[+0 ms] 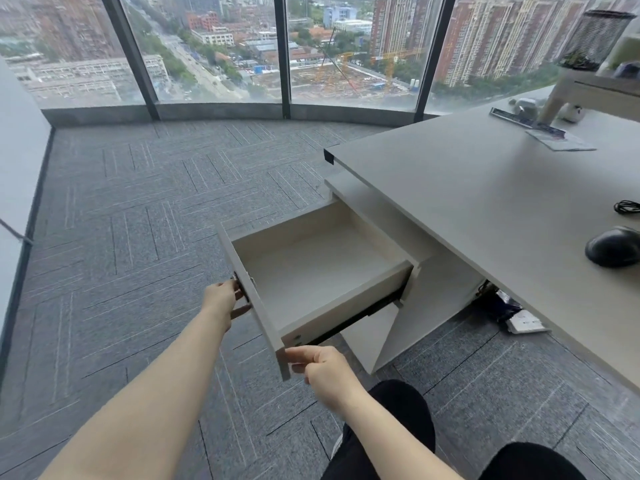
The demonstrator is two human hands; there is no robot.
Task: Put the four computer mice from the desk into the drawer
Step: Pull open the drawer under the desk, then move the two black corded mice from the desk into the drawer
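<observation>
The grey drawer (258, 308) of the desk cabinet stands pulled out, and its pale inside holds nothing. My left hand (225, 297) grips the drawer front at its handle on the far side. My right hand (320, 367) pinches the near lower corner of the same front panel. One black computer mouse (613, 247) lies on the grey desk (485, 188) at the right edge of view, with a coiled black cable (627, 206) just behind it. No other mice are in view.
A raised stand (588, 93) with a black mesh pen cup (597, 38) sits at the desk's far right. Papers and a ruler-like strip (540, 128) lie near it. Grey carpet spreads to the left up to floor-to-ceiling windows. Bags and papers (512, 313) lie under the desk.
</observation>
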